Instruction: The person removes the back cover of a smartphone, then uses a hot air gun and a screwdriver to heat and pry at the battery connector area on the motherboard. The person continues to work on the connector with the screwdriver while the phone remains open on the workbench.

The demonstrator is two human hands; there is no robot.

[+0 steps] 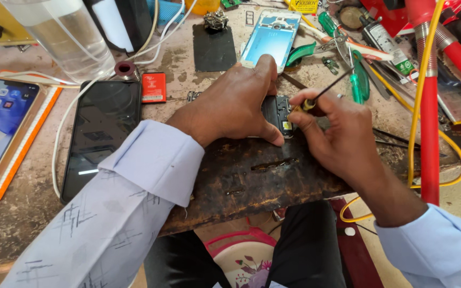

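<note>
My left hand (236,104) presses down on an opened phone (279,113) lying on a dark worn mat (252,170); only the phone's right edge with its circuit board shows past my fingers. My right hand (337,136) grips a thin screwdriver (321,95) with a yellow-and-black handle, its tip end down at the phone's right edge and the black shaft slanting up to the right.
A black phone (102,133) and a lit phone on an orange-edged tray (1,128) lie at left. A light blue phone frame (270,40), a small red battery (154,87), green-handled tools (358,80), red tubes (430,133) and a yellow cable (417,106) crowd the bench.
</note>
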